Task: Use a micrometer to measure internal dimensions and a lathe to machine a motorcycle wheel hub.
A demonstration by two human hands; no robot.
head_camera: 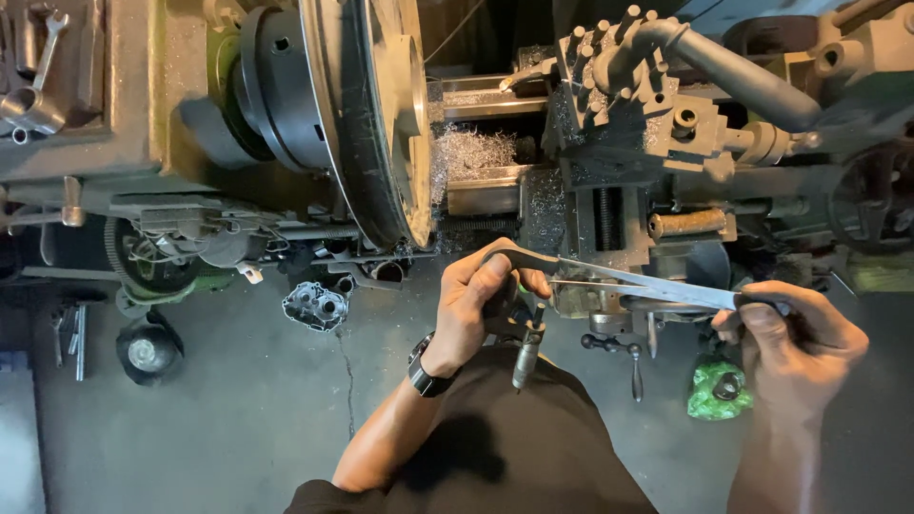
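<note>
My left hand (481, 309) grips one end of a long metal caliper (628, 283), near its curved tip. A micrometer (526, 352) hangs down under that same hand, pinched in the fingers. My right hand (795, 338) holds the caliper's other end, where its two thin legs meet. The caliper lies almost level between both hands, in front of the lathe carriage (609, 219). A dark watch sits on my left wrist (426, 373).
A large round metal workpiece (381, 114) is mounted on the lathe chuck at upper left. Metal shavings (471, 152) pile on the bed. The tool post (628, 86) stands at upper right. On the concrete floor lie a small casting (315, 306) and a green rag (716, 390).
</note>
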